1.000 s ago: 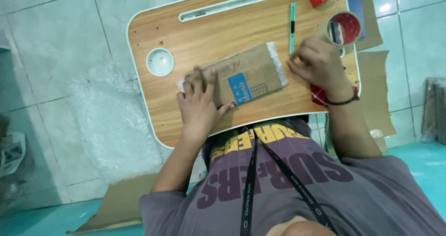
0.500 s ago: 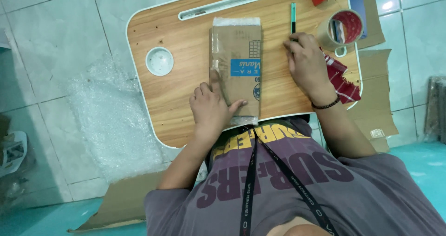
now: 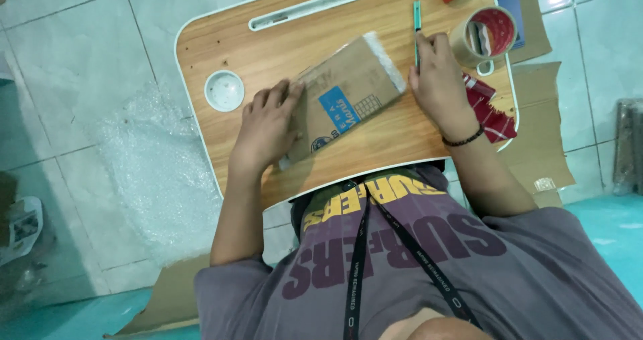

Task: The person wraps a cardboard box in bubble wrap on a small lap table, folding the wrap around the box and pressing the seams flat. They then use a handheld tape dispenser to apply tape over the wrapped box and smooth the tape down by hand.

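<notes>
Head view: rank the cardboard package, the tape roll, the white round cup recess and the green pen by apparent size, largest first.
1. Cardboard package, under the left hand.
2. Tape roll.
3. White round cup recess, slightly smaller than the roll; close, so unsure.
4. Green pen, long but very thin, partly hidden by the right hand.

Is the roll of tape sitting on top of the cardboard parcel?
No, the tape roll stands on the lap desk near its right edge, apart from the cardboard parcel under the left hand.
</notes>
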